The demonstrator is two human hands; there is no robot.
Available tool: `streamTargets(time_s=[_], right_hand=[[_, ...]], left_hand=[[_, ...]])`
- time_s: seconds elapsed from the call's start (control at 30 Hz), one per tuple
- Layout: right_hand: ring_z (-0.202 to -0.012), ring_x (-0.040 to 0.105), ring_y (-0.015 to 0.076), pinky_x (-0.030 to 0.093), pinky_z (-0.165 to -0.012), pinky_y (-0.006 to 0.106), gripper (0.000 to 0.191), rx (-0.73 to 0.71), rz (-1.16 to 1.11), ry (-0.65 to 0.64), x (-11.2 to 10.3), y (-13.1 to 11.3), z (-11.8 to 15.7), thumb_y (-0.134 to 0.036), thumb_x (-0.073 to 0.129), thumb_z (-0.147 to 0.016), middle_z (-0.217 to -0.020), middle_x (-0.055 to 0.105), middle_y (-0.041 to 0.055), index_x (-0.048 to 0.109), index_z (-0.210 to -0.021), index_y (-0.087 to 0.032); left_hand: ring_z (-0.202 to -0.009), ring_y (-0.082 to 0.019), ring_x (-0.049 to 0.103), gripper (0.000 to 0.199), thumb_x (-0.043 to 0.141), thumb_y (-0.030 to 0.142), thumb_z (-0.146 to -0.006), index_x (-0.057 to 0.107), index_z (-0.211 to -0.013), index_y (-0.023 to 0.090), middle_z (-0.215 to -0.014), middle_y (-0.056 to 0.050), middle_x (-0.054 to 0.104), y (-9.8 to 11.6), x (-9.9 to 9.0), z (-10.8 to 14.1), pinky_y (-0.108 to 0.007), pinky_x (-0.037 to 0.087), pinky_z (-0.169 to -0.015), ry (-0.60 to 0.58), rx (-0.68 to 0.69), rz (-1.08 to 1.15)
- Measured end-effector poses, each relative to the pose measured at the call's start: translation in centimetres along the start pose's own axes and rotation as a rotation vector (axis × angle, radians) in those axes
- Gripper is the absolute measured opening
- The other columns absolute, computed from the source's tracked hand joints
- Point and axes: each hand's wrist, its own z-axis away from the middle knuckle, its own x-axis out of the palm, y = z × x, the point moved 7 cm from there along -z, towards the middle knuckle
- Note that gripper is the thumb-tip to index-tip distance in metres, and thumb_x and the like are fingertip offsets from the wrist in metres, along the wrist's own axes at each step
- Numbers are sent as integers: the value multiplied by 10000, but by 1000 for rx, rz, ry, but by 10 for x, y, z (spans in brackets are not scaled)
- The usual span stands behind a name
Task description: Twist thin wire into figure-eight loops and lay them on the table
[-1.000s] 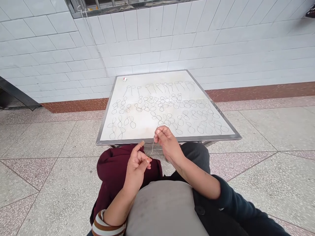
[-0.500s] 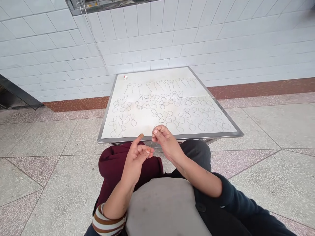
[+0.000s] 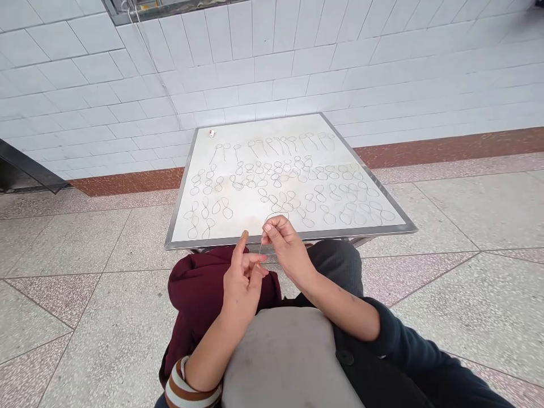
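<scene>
A thin wire [image 3: 260,247] runs between my two hands, just off the table's front edge. Its upper part is pinched between the thumb and fingertips of my right hand [image 3: 285,245]. Lower down, my left hand [image 3: 243,277] has its thumb and middle fingers on the wire's lower end, while its index finger points up, away from the others. Part of a wire loop [image 3: 277,214] shows just beyond my right fingers. Rows of thin wire figure-eights [image 3: 329,195] and loops with straight tails [image 3: 272,144] lie on the white tabletop [image 3: 249,218].
A small white and red object [image 3: 212,134] sits at the table's far left corner. The table's grey metal rim [image 3: 289,233] lies just ahead of my knees. Behind the table stands a tiled wall [image 3: 238,73], with a cord [image 3: 157,68] hanging on it.
My left hand has turned more upright, and its fingers have shifted along the lower wire. My right hand keeps its pinch nearly in place. The view has tilted slightly.
</scene>
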Motion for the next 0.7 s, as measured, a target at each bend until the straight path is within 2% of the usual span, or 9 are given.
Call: streamTargets(time_s=[0.23,0.43,0.7], right_hand=[[-696,539,117,447,-742,275,131,5,19,30,-2,-1,1,-354,506,-918,-733,538,-36,518,-855,-239],[-699,530,121,450,-745,275,126,-26,31,36,1,-3,2,-336,500,-920,-720,532,-35,509,-844,-235],[-694,538,122,435,-752,285,123,-46,66,51,2,3,5,-322,486,-927,-724,534,-35,501,-846,-231]], left_hand=[[-739,-125,618,651,445,142,-881,224,-1473,297,-1014,-24,661,-1,2,-1,-299,513,-762,16,58,-109],[-733,-129,591,632,444,145,-876,254,-1466,268,-894,-3,642,-4,1,-3,-286,491,-736,64,25,-149],[-581,-91,548,605,431,126,-853,337,-1436,257,-815,27,596,-11,0,-6,-266,478,-675,42,-68,-1]])
